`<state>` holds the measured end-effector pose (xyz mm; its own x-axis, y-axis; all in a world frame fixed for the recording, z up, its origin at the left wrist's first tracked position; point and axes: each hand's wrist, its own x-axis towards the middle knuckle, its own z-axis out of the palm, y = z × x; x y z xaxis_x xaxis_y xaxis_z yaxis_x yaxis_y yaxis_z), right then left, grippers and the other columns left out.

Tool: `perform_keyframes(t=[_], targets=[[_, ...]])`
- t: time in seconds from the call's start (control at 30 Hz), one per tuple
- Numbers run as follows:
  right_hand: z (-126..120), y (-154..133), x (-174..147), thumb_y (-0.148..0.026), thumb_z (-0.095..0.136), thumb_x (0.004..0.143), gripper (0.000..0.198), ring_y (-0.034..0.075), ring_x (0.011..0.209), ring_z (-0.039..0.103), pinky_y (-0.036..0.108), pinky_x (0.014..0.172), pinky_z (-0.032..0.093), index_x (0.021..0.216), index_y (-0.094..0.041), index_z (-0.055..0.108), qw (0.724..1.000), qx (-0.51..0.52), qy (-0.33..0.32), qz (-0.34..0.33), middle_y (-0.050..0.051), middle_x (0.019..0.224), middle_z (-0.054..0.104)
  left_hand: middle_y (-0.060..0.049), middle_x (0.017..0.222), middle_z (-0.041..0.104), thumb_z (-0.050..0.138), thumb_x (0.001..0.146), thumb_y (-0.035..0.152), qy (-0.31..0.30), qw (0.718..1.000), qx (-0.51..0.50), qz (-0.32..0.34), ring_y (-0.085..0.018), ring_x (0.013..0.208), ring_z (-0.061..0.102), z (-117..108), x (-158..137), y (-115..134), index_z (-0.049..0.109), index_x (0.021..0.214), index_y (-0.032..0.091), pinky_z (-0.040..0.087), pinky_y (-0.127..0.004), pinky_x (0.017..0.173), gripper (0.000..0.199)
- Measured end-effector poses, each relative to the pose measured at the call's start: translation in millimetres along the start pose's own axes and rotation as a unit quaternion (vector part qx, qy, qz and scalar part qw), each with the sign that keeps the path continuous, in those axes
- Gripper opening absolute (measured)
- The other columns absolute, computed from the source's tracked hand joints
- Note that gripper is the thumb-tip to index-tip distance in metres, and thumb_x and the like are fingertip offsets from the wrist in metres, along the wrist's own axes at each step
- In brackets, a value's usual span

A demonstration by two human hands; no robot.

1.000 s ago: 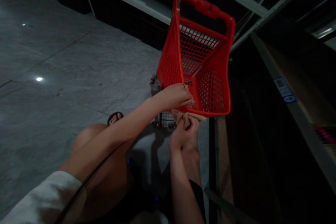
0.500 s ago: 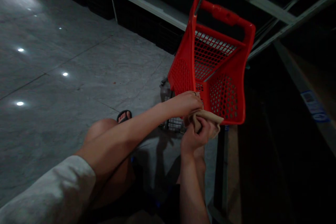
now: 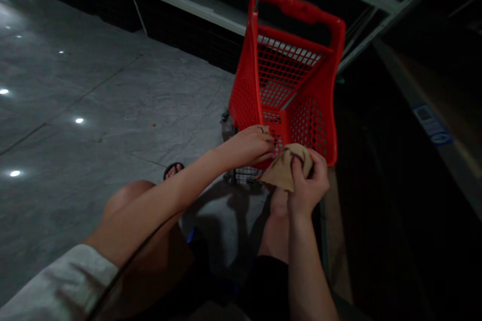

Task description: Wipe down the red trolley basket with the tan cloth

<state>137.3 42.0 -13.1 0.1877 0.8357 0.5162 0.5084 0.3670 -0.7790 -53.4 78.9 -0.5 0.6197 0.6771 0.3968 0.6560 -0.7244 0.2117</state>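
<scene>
My right hand (image 3: 311, 175) grips a tan cloth (image 3: 282, 173), thumb pressed on its bunched upper part, while a loose corner hangs to the left. Just left of the cloth is my left hand (image 3: 258, 146), back upward, with a dark ring on one finger. Its fingers are loosely bent and slightly apart, over the near edge of a red shopping cart (image 3: 244, 100). Whether the fingertips touch the cart cannot be made out. The cart is a plastic basket with perforated sides and a handle bar on the far side.
White-framed shelving (image 3: 188, 2) with dark crates beneath stands behind the cart. To the right runs a dark shelf with a blue-and-white label (image 3: 433, 124). My knees and a sandalled foot (image 3: 173, 170) rest over the grey tiled floor (image 3: 101, 90).
The cloth has left my left hand and is now in my right hand alone, turned with a corner hanging. My hands have moved apart. The view has shifted slightly.
</scene>
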Motion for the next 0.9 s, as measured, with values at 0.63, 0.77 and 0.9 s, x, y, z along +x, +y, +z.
perform_keyframes(t=[0.63, 0.77, 0.9], targets=[[43, -15, 60, -0.052, 0.072, 0.080, 0.048, 0.025, 0.133, 0.057, 0.046, 0.119, 0.040, 0.118, -0.025, 0.070, 0.945, 0.207, -0.240, 0.075, 0.008, 0.137, 0.066, -0.011, 0.143, 0.058, 0.048, 0.089, 0.007, 0.315, 0.880, -0.236, -0.265, -0.023, 0.139, 0.051, 17, -24, 15, 0.054, 0.142, 0.024, 0.043, -0.049, 0.120, 0.056], [53, 1, 67, -0.075, 0.052, 0.086, 0.067, 0.027, 0.115, 0.070, 0.052, 0.106, 0.051, 0.131, -0.026, 0.065, 0.860, 0.276, -0.318, 0.290, 0.009, 0.124, 0.073, -0.011, 0.165, 0.037, 0.052, 0.097, 0.021, 0.280, 0.888, -0.278, -0.234, -0.027, 0.154, 0.034, 45, -18, 47, 0.044, 0.153, 0.031, 0.032, -0.055, 0.127, 0.057], [43, -2, 59, -0.080, 0.045, 0.089, 0.068, 0.025, 0.106, 0.073, 0.050, 0.103, 0.054, 0.124, -0.028, 0.069, 0.821, 0.290, -0.380, 0.314, 0.006, 0.106, 0.078, -0.009, 0.170, 0.028, 0.043, 0.104, 0.029, 0.292, 0.859, -0.314, -0.278, -0.025, 0.157, 0.028, 65, -14, 82, 0.043, 0.155, 0.032, 0.031, -0.053, 0.128, 0.052]])
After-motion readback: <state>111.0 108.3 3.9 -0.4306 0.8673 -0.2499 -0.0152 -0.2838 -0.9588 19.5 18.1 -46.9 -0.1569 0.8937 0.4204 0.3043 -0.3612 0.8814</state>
